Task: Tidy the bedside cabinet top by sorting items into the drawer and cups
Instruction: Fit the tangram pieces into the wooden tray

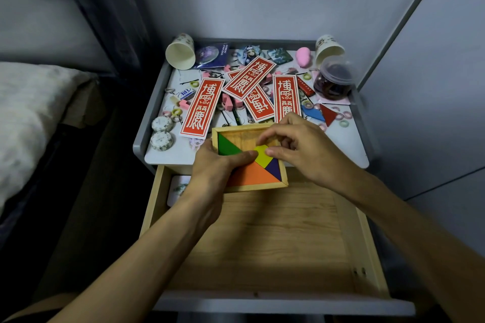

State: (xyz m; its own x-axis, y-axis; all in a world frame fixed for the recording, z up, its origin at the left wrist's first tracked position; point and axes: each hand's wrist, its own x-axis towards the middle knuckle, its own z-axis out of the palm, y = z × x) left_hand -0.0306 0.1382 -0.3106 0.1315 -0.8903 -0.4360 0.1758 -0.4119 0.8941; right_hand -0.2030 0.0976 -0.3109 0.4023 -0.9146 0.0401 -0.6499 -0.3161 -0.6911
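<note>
Sorting is barely beginning: left grip (217, 165) is clamping square wooden puzzle tray (257, 187), right grip (291, 144) is pinching yellow square piece (263, 157).

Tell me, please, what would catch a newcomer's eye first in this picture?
The wooden puzzle tray with bright coloured pieces, at the front edge of the cabinet top above the open drawer: the left hand grips it, the right hand pinches its yellow piece. Behind it, red cards with white characters lie strewn across the cluttered top.
</note>
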